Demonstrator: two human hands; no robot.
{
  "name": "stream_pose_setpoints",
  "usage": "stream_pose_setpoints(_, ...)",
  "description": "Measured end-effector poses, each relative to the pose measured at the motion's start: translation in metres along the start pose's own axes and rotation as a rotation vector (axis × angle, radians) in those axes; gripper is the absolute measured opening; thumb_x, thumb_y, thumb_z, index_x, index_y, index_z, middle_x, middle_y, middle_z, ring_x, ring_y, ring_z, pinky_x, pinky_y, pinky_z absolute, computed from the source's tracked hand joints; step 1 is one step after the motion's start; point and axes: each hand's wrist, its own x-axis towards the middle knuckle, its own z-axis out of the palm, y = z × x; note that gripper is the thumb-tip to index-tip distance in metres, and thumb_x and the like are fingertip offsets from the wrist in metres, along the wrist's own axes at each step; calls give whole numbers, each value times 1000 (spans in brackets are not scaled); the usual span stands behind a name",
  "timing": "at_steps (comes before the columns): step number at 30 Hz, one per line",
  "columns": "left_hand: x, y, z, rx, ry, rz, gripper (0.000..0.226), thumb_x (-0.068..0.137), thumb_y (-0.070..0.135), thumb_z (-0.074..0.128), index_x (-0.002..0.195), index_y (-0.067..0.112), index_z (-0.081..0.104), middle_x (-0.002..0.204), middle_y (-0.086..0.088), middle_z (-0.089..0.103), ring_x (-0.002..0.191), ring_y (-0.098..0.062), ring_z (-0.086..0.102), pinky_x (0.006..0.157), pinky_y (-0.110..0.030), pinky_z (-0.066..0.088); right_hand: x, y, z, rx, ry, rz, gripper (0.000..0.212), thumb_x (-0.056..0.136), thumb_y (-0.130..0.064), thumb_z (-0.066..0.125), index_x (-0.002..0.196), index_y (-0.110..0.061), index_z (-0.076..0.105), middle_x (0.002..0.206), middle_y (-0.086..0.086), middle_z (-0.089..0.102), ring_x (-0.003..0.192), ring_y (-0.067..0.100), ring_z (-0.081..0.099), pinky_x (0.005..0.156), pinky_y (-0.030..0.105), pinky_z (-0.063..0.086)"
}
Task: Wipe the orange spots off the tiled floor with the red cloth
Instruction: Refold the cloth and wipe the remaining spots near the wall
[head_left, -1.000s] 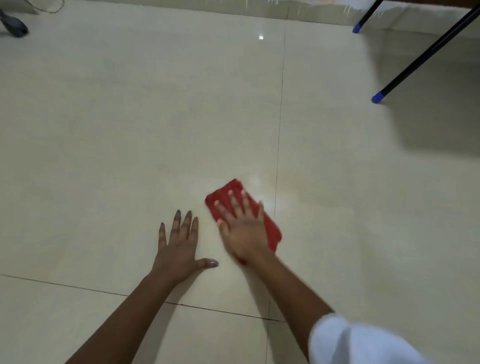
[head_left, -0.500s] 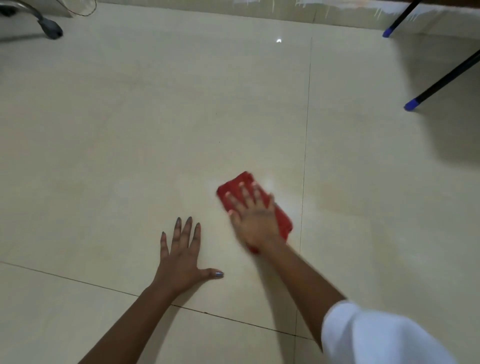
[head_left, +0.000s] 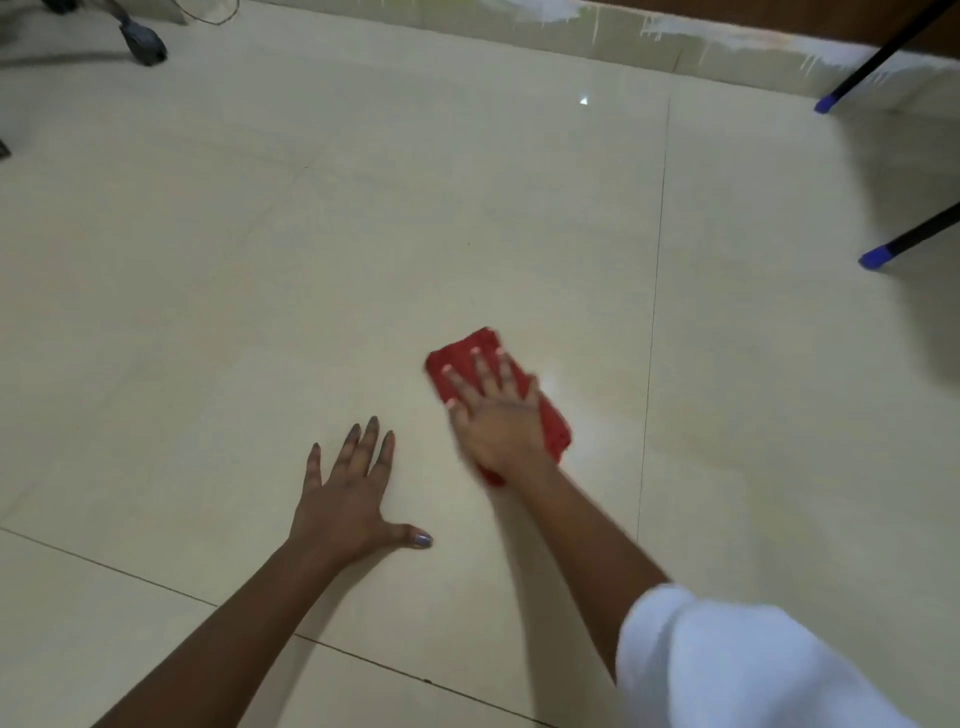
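Note:
A folded red cloth (head_left: 467, 356) lies flat on the cream tiled floor (head_left: 260, 260), a little left of a grout line. My right hand (head_left: 493, 415) presses down on it with straight, spread fingers and covers its middle. My left hand (head_left: 348, 493) rests flat on the bare tile to the left and nearer to me, fingers spread, apart from the cloth. A pale wet sheen (head_left: 582, 410) shows on the tile just right of the cloth. I see no distinct orange spot; the cloth and my hand hide the tile beneath.
Two black legs with blue feet (head_left: 875, 258) (head_left: 826, 104) stand at the right, with a dark shadow around them. A dark caster on a chair base (head_left: 143, 44) sits at the top left. A tiled skirting (head_left: 571, 31) runs along the far edge.
My right hand has slid the cloth slightly away from me and to the right across the tile. The view has shifted, bringing the far skirting and caster into sight. My left hand has stayed planted.

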Motion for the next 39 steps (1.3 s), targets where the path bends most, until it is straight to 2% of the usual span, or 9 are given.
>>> stream_pose_setpoints(4, 7, -16, -13, -60, 1, -27, 148, 28, 99, 19, 145, 17, -16, 145, 1, -37, 134, -12, -31, 110, -49, -14, -85, 12, 14, -22, 25, -212, 51, 92, -51, 16, 143, -47, 20, 157, -6, 11, 144, 18, 0, 112, 49, -4)
stream_pose_setpoints(7, 24, -31, -23, -51, -21, -26, 128, 59, 83, 51, 145, 16, -16, 149, -1, -33, 138, -16, -26, 112, -50, -8, -76, 65, -1, -66, 55, 64, 53, 90, -52, 9, 143, -48, 15, 157, -8, 4, 144, 16, -4, 113, 48, 0)
stream_pose_setpoints(12, 39, -34, -18, -48, -29, 6, 129, 61, 75, 60, 144, 16, -18, 148, 0, -34, 139, -18, -25, 113, -49, -3, 53, 62, -26, -3, 51, 259, 50, 97, -47, 19, 146, -43, 9, 158, -3, -3, 143, 21, -11, 111, 57, -1)
stream_pose_setpoints(17, 39, -35, -21, -34, -36, -5, 129, 60, 75, 60, 144, 15, -18, 149, 0, -34, 139, -18, -25, 114, -49, -2, 53, -22, -2, -29, -3, -82, 50, 97, -46, 19, 146, -41, 11, 158, -3, -3, 143, 22, -13, 111, 56, -6)
stream_pose_setpoints(23, 36, -30, -27, -23, -42, -39, 127, 63, 73, 62, 145, 14, -15, 151, -2, -29, 141, -19, -20, 114, -47, 2, -69, 19, 13, -12, 36, -196, 51, 92, -51, 16, 142, -47, 22, 156, -9, 9, 144, 19, 0, 111, 53, 3)
stream_pose_setpoints(30, 9, -15, 1, 24, 58, 66, 122, 56, 90, 21, 146, 13, -11, 152, -3, -25, 135, -14, -29, 113, -42, -9, -49, 107, -21, -40, 34, 356, 50, 97, -50, 13, 146, -43, 4, 158, -4, -5, 143, 20, -11, 113, 55, 1)
stream_pose_setpoints(33, -15, -4, 21, -24, 85, 130, 131, 42, 96, -7, 145, 14, -14, 147, 1, -30, 133, -13, -33, 109, -37, -17, -75, 59, -7, -7, 22, 123, 50, 96, -47, 14, 146, -42, 7, 158, -2, -4, 143, 21, -12, 112, 53, -5)
stream_pose_setpoints(36, -35, 13, 33, 16, 118, 204, 115, 65, 89, 4, 146, 7, 14, 155, -8, 5, 138, -12, -24, 110, -33, -13, -168, 29, 22, -10, 23, -188, 49, 94, -49, 28, 143, -46, 22, 156, -5, 13, 144, 20, 2, 110, 51, 1)
stream_pose_setpoints(39, -45, 39, 46, 79, 44, 252, 93, 78, 78, 14, 136, 9, 37, 146, -10, 34, 143, -18, -9, 108, -36, 2, -219, 79, 19, -50, 55, -115, 51, 91, -50, 34, 140, -49, 25, 153, -7, 20, 141, 20, 20, 108, 49, 12)
